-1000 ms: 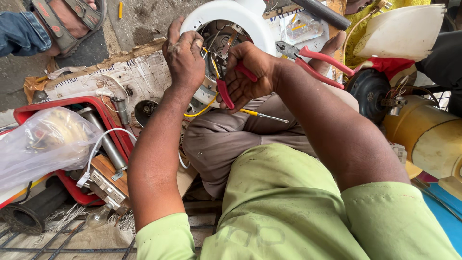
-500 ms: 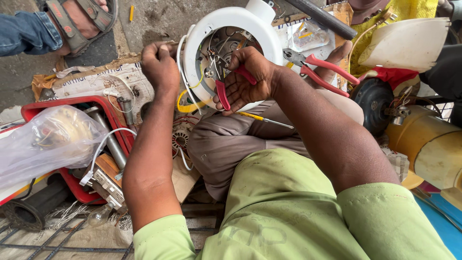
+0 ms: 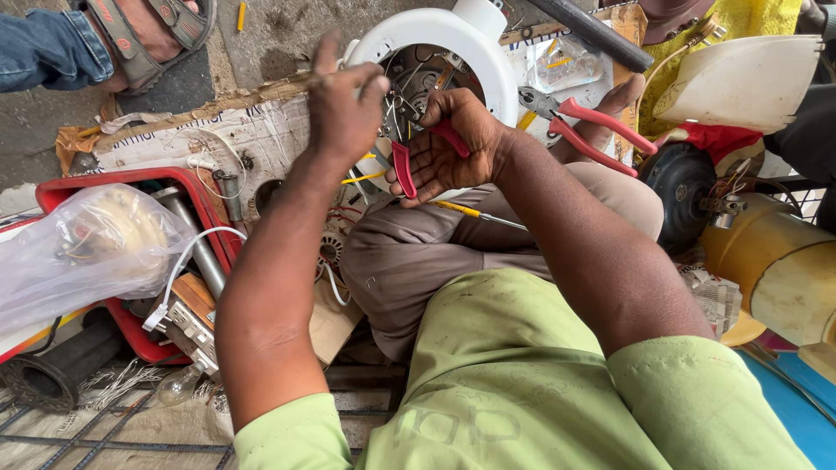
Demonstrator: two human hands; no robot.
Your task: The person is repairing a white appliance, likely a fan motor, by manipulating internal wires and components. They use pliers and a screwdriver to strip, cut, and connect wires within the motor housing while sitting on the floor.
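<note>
Since the frame half a second back, the left hand (image 3: 344,109) has come in from the left rim of the white round housing (image 3: 488,61) and now sits at its open face, fingers pinched narrow on something thin; what they pinch is too small to tell. The right hand (image 3: 453,144) has stayed where it was, closed around the 2 red handles of a pair of pliers (image 3: 405,165) whose nose points into the wiring inside the housing. The housing itself stands tilted against the person's bent knee, just beyond both hands.

Counted: 2 pairs of red-handled pliers, 1 in the right hand and a second pair (image 3: 583,126) lying loose to the right of the housing; 1 yellow-handled screwdriver (image 3: 475,213) resting on the trouser leg; 1 red tray (image 3: 131,252) at the left with 1 clear plastic bag (image 3: 87,248) bulging over it; 1 glass bulb (image 3: 178,387) below the tray; 1 black motor (image 3: 684,187) and 1 yellow cylinder (image 3: 775,270) at the right.

The person sits on the ground: rough grey concrete at the top, torn printed cardboard (image 3: 235,135) spread under the work, a wire grid (image 3: 78,426) at the lower left. Another person's sandalled foot (image 3: 148,30) stands at the upper left.
</note>
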